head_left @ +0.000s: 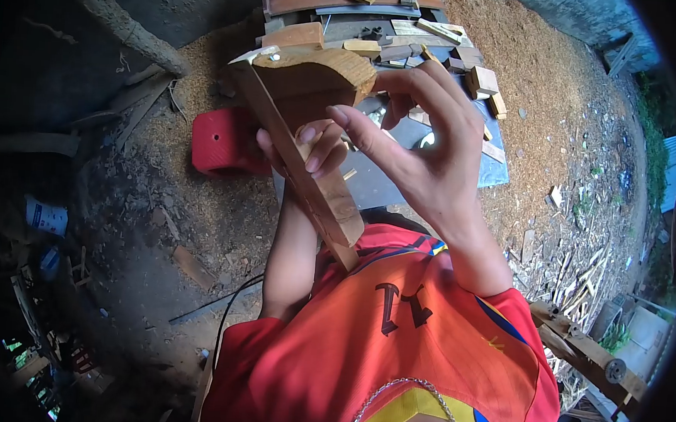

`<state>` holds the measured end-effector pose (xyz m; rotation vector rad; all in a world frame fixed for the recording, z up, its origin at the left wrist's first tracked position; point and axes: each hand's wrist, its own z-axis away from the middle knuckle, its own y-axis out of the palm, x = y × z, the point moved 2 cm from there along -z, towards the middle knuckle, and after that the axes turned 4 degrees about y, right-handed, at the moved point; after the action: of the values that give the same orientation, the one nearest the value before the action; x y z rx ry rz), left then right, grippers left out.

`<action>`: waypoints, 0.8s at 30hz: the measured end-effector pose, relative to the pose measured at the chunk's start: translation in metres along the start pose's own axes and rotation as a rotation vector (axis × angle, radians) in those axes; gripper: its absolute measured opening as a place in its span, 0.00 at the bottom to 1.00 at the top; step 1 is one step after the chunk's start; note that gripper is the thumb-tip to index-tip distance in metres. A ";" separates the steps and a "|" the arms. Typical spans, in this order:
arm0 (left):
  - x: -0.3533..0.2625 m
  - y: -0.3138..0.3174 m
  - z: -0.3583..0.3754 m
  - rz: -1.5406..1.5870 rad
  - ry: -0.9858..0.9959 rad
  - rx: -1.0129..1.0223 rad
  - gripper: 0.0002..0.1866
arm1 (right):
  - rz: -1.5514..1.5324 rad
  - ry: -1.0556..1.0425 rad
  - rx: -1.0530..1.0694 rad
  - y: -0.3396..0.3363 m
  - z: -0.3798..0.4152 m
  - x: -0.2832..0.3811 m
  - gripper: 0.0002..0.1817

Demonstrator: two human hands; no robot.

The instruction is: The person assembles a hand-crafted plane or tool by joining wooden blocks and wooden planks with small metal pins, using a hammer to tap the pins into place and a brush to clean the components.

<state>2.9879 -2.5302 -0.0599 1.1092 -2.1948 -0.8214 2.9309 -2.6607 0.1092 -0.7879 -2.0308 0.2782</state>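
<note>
My left hand (325,150) is wrapped round a joined wooden piece, held up in front of my chest. Its long straight bar (278,122) slants from upper left down to my shirt. A thicker block with a wavy curved edge (316,64) juts rightward from the bar's upper end. Whitish material shows at that corner. My right hand (428,131) is raised on the other side, thumb and index finger apart. Its index fingertip is right at the block's right end, and the thumb overlaps the space below the block.
Behind the piece, a low worktable (386,187) carries wooden offcuts, blocks and strips. A red plastic stool (222,140) stands to its left. Sawdust (517,67) covers the ground at the right, with scattered wood scraps (581,284) nearer. A rough tree trunk (125,24) leans at upper left.
</note>
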 end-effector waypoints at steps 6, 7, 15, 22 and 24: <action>-0.002 0.004 0.005 -0.125 0.094 -0.224 0.53 | -0.033 0.089 0.057 -0.007 0.005 0.001 0.20; -0.002 0.005 0.004 -0.158 0.119 -0.259 0.55 | -0.023 0.069 0.057 -0.008 0.006 0.000 0.19; 0.005 0.006 0.000 -0.025 -0.045 -0.094 0.42 | -0.028 0.044 0.006 -0.005 0.004 -0.004 0.18; 0.001 0.003 0.002 -0.023 -0.009 -0.089 0.44 | -0.003 0.038 0.043 -0.009 0.007 -0.004 0.18; -0.005 0.001 0.004 -0.102 -0.001 -0.130 0.45 | -0.009 0.039 0.061 -0.009 0.009 -0.006 0.18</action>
<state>2.9870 -2.5243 -0.0630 1.1642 -2.0680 -0.9939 2.9219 -2.6705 0.1039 -0.7404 -1.9791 0.3159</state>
